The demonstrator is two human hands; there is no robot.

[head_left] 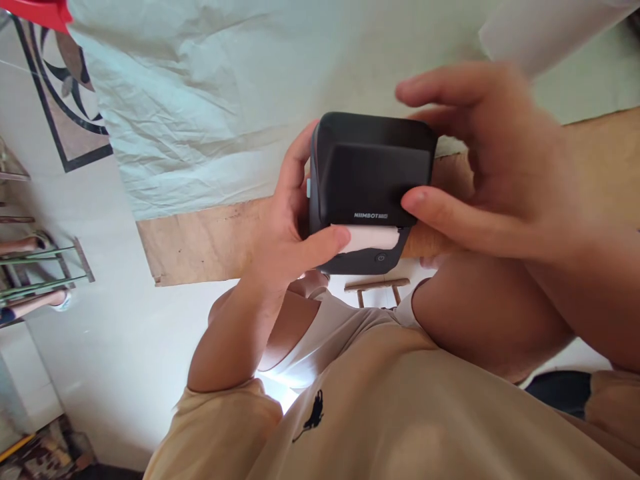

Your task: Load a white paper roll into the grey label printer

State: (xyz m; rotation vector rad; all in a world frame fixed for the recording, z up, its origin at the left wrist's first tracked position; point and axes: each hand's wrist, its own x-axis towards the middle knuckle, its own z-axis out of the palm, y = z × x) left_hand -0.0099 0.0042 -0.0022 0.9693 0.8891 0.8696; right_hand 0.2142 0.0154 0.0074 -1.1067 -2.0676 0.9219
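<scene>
A black label printer marked NIIMBOT is held up over the table's near edge, its lid facing me. From its front slot comes a strip of white label paper, just above a small power button. My left hand is closed round the printer's left side, with the thumb lying on the paper's left end. At the opposite side is my right hand, slightly blurred, with fingers spread apart. Its thumb tip overlaps the lid's lower right corner, and its index finger is raised clear of the printer.
A pale green cloth covers the table, leaving a strip of bare wood along the near edge. At the upper right lies a white roll. Something red shows at the upper left. A green-framed rack stands on the left floor.
</scene>
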